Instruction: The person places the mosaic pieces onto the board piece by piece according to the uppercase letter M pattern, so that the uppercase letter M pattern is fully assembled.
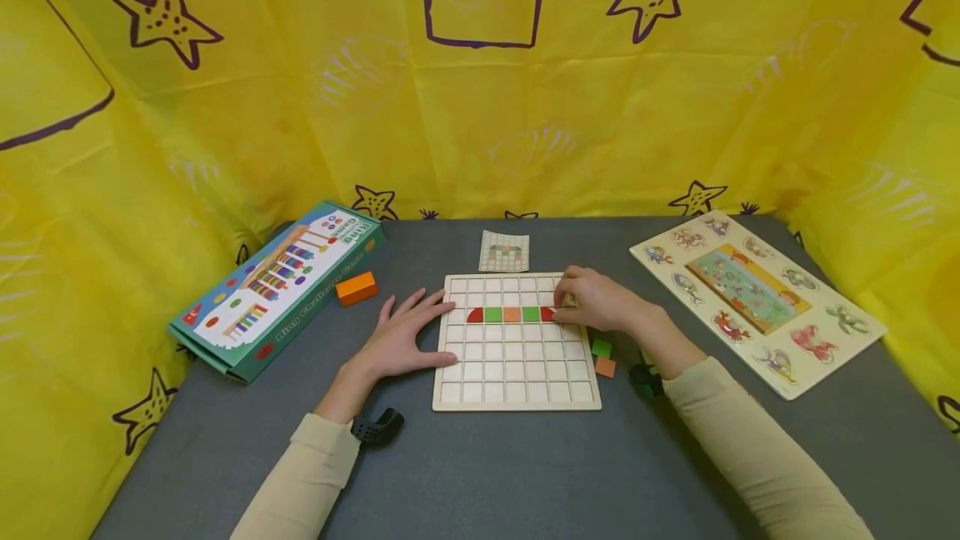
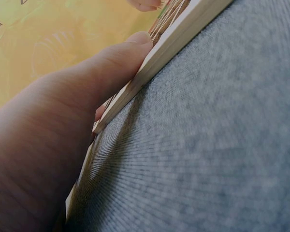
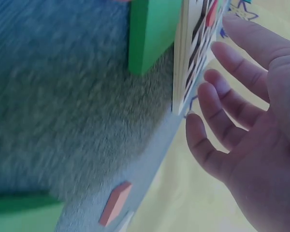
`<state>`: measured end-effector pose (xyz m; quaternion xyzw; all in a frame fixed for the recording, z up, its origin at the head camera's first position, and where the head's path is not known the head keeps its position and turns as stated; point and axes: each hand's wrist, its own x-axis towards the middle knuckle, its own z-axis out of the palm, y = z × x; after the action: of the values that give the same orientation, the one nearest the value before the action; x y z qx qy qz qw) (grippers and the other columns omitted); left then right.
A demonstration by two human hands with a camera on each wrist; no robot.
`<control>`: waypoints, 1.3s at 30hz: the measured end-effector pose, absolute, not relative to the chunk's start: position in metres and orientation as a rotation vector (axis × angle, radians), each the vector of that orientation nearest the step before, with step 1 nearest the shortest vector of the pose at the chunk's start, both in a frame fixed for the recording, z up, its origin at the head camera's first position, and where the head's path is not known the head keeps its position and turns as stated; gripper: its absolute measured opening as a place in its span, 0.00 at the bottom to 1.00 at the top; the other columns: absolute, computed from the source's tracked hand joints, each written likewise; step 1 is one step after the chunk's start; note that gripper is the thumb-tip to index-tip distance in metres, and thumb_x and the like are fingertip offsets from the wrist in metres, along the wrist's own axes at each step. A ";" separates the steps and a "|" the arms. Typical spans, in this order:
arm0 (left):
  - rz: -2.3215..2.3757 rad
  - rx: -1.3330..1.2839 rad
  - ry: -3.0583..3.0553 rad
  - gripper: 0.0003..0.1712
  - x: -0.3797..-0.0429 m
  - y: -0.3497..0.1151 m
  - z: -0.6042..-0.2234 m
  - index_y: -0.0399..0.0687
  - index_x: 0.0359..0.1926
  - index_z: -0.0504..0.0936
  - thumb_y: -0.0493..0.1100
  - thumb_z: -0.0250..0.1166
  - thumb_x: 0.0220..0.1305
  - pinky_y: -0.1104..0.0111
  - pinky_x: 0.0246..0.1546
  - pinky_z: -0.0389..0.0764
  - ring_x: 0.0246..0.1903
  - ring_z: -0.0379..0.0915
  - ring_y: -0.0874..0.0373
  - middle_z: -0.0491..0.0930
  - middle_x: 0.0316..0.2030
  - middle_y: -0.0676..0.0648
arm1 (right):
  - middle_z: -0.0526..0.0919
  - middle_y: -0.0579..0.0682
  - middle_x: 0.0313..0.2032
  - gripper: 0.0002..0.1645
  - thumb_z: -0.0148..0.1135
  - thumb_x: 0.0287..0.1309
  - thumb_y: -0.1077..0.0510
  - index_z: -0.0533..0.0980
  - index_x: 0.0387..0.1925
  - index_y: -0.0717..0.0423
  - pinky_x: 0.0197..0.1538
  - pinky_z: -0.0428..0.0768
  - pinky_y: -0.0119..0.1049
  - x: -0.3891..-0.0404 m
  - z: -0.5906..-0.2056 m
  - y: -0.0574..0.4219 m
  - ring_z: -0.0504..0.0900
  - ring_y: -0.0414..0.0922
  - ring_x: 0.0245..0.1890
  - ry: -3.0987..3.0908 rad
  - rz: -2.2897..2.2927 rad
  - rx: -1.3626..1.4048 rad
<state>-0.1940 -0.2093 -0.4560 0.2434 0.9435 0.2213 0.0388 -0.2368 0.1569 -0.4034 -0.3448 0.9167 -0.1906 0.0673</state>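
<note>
A wooden grid board point(image 1: 514, 394) lies in the middle of the table. Across its upper part runs a row of coloured pieces: a rounded red piece point(image 1: 476, 316), a green square point(image 1: 492, 315), an orange square point(image 1: 512, 315), another green square point(image 1: 530, 315) and a second red piece point(image 1: 547, 315). My right hand point(image 1: 600, 300) reaches over the board's right edge, thumb tip touching that second red piece, fingers loosely bent and apart from the thumb. My left hand point(image 1: 405, 336) rests spread on the left edge, its thumb point(image 2: 118, 63) on the rim.
A loose green tile point(image 1: 602, 348) and orange tile point(image 1: 606, 367) lie right of the board. Behind it is a pattern card point(image 1: 504, 252). To the left are a green game box point(image 1: 277, 286) and an orange block point(image 1: 357, 288); a sea-animal puzzle board point(image 1: 825, 357) lies right.
</note>
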 end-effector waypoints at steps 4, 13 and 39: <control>0.691 0.754 2.890 0.53 -0.194 -0.210 -0.456 0.60 0.76 0.66 0.76 0.67 0.54 0.38 0.69 0.29 0.77 0.41 0.45 0.54 0.77 0.51 | 0.77 0.51 0.42 0.10 0.71 0.62 0.53 0.83 0.39 0.54 0.47 0.77 0.46 -0.235 -0.403 0.164 0.75 0.49 0.41 2.747 -0.610 -1.006; 0.713 0.766 2.885 0.53 -0.194 -0.211 -0.458 0.60 0.76 0.66 0.75 0.67 0.54 0.38 0.69 0.28 0.77 0.41 0.45 0.54 0.77 0.52 | 0.77 0.53 0.42 0.11 0.72 0.61 0.57 0.82 0.42 0.60 0.48 0.78 0.49 -0.229 -0.404 0.188 0.78 0.51 0.42 2.751 -0.706 -1.012; 0.726 0.777 2.888 0.52 -0.193 -0.209 -0.454 0.58 0.76 0.67 0.73 0.68 0.54 0.36 0.68 0.29 0.76 0.42 0.42 0.55 0.77 0.49 | 0.78 0.53 0.44 0.16 0.73 0.61 0.54 0.82 0.45 0.60 0.49 0.78 0.51 -0.209 -0.412 0.238 0.79 0.50 0.43 2.785 -0.728 -0.910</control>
<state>-0.1927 -0.2090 -0.4544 0.2522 0.9379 0.2358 0.0320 -0.2091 0.2381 -0.4117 -0.3009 0.9208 -0.2406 0.0610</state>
